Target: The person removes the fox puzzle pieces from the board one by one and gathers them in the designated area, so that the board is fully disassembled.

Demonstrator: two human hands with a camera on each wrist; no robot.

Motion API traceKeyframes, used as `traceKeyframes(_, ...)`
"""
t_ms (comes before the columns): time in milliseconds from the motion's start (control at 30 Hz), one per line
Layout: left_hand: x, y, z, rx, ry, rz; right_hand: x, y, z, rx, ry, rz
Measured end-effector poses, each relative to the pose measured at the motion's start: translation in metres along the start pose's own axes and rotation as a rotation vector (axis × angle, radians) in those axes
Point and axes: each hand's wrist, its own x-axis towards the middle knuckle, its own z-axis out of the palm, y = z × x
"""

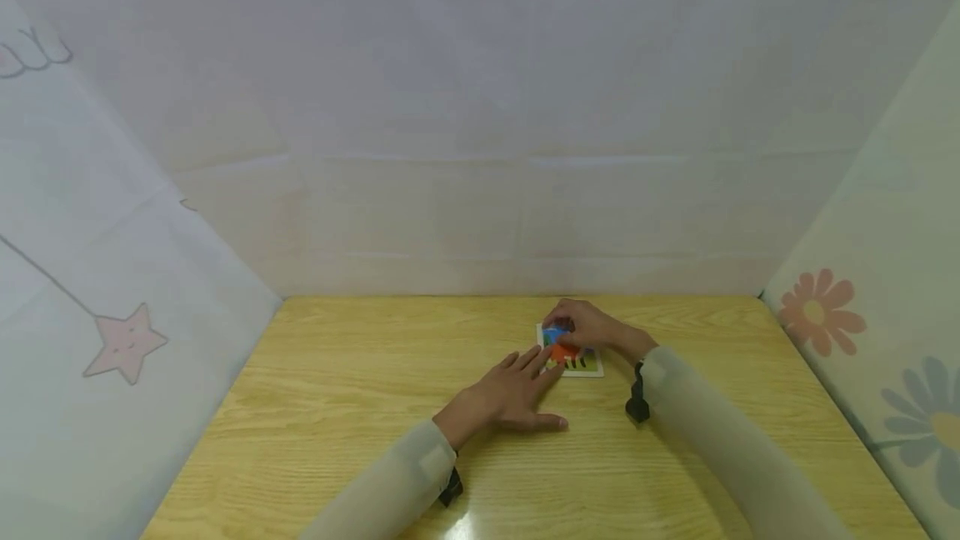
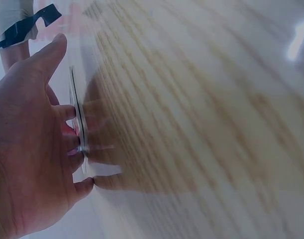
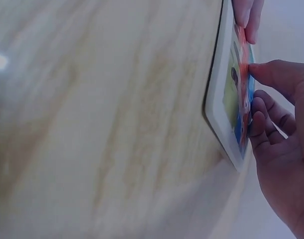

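A small white-bordered board with a blue, red and green picture lies flat near the table's back edge, right of the middle. My left hand spreads over the table from the left, fingertips at the board's left side and thumb out toward the front. Seen from the left wrist, the fingers of my left hand reach the board's thin edge. My right hand bends over the top of the picture. In the right wrist view its thumb and curled fingertips touch the picture; whether they pinch a loose piece I cannot tell.
The wooden table meets a pale cloth backdrop close behind the board. Cloth sides stand left and right, with a pink star and flowers printed on them. Black straps circle both wrists.
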Motion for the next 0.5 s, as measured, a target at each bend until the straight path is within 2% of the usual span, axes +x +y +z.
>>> traceKeyframes(500,-0.002,0.001,-0.02,-0.008,-0.038,-0.013,0.011,-0.003,-0.014,-0.077,-0.046,-0.005)
